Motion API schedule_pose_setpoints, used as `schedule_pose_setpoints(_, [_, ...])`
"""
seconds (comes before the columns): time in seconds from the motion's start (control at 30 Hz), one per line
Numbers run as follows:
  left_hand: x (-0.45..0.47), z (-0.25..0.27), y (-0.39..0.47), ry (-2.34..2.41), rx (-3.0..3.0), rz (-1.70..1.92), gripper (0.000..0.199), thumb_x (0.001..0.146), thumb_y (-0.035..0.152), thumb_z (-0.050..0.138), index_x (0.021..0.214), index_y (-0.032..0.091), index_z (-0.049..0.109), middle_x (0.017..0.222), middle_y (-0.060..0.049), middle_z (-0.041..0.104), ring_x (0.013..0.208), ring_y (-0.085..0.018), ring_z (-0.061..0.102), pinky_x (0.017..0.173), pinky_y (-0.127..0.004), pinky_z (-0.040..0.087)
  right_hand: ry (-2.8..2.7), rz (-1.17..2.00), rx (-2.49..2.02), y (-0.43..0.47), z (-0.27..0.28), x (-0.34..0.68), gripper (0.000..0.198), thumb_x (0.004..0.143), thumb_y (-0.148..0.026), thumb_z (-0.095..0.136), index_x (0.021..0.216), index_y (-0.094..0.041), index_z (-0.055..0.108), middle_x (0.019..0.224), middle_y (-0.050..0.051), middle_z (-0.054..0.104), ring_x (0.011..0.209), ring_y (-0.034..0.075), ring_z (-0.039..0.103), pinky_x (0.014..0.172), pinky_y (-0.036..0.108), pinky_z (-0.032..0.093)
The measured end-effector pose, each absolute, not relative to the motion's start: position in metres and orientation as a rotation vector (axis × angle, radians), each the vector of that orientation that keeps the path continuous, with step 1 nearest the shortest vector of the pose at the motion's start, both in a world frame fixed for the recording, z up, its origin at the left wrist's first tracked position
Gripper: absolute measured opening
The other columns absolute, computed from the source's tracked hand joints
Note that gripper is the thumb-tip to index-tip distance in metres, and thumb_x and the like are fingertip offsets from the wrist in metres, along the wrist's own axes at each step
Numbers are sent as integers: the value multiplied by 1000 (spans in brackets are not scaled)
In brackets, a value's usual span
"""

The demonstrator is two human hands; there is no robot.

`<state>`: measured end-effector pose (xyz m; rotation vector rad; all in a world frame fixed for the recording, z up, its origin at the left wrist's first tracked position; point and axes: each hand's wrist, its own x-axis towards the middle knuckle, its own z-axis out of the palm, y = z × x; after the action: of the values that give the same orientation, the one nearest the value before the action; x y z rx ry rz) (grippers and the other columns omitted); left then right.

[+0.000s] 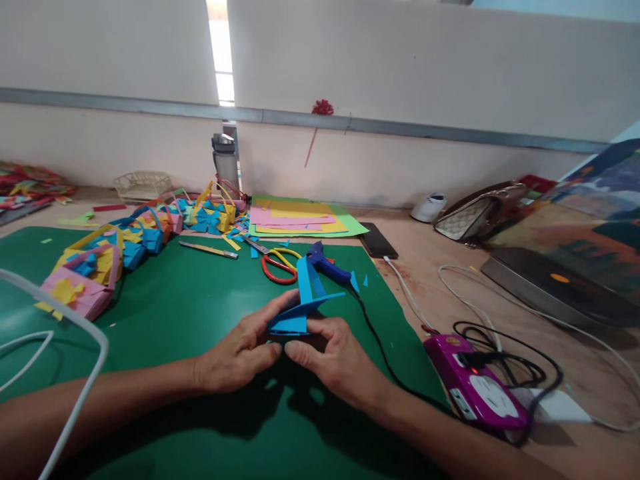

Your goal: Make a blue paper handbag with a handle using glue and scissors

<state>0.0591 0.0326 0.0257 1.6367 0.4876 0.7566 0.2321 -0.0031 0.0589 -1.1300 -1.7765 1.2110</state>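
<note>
A blue paper basket (293,320) with an upright strip handle is held between both hands over the green mat. My left hand (250,347) grips its left side, fingers behind and thumb near the bottom edge. On the other side my right hand (333,350) closes on it, thumb tip close to the left one. Just beyond lie a blue glue gun (327,263) and scissors (277,267) with red and yellow handles. A paper cutter knife (207,249) rests farther left on the mat.
Several finished paper baskets (95,267) line the left side. Coloured paper sheets (300,217), a phone (379,241) and a bottle (226,160) stand or lie at the back. A purple power strip (475,390) with cables is at right; a white tube (103,347) crosses the left foreground.
</note>
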Motion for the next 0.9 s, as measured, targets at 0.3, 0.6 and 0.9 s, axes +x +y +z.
schedule_pose_setpoints(0.3, [59,24,33,462,1453,780,61,80,21,53,139,21,34,143,-9,37,132,-26,34,108,-45,28,-1808,1164,-1175,-3,57,235,33,87,-38,45,69,-16,62,55,-5,37,52,8,30,50,22,26])
schedule_pose_setpoints(0.6, [56,26,33,596,1622,768,44,87,26,49,130,25,47,134,-3,51,124,-22,46,106,-40,32,-1699,1239,-1257,-5,57,232,37,82,-45,49,60,-16,50,55,-5,30,51,7,23,45,22,20])
schedule_pose_setpoints(0.9, [60,33,37,740,1841,871,32,86,28,49,111,16,64,110,-9,67,100,-22,62,90,-35,47,-1722,1205,-1245,-7,56,232,28,85,-32,45,61,-17,49,56,-6,30,53,8,24,47,22,23])
